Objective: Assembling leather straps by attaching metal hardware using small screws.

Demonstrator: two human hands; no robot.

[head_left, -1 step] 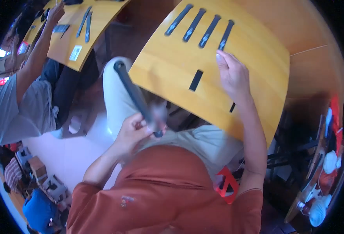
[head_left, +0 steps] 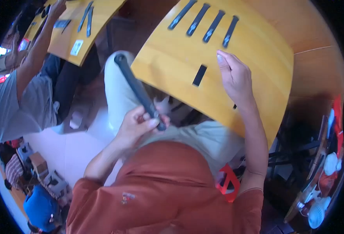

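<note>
My left hand [head_left: 135, 126] is closed round the lower end of a long dark bar [head_left: 137, 86], shaped like a bicycle crank arm, held slanting over my lap. The bar's rounded far end, with a round recess, lies over my left knee. My right hand [head_left: 236, 74] hovers over the yellow table [head_left: 168, 74], thumb and forefinger pinched. Whether something small sits between them cannot be made out. Just beyond its fingertips lies a similar bar [head_left: 230, 32], the rightmost of a row of several, each with a white mark at its near end.
A black rectangle [head_left: 200, 75] lies on the table left of my right hand, and a small dark thing [head_left: 234, 106] shows beside my wrist. Another person [head_left: 20, 101] works at a table [head_left: 74, 58] on the left. A red piece [head_left: 228, 183] hangs beside my right elbow.
The view has shifted slightly. My right fingertips, which were at the near end of the rightmost bar, are now a little apart from it. The bar in my left hand has tilted slightly.
</note>
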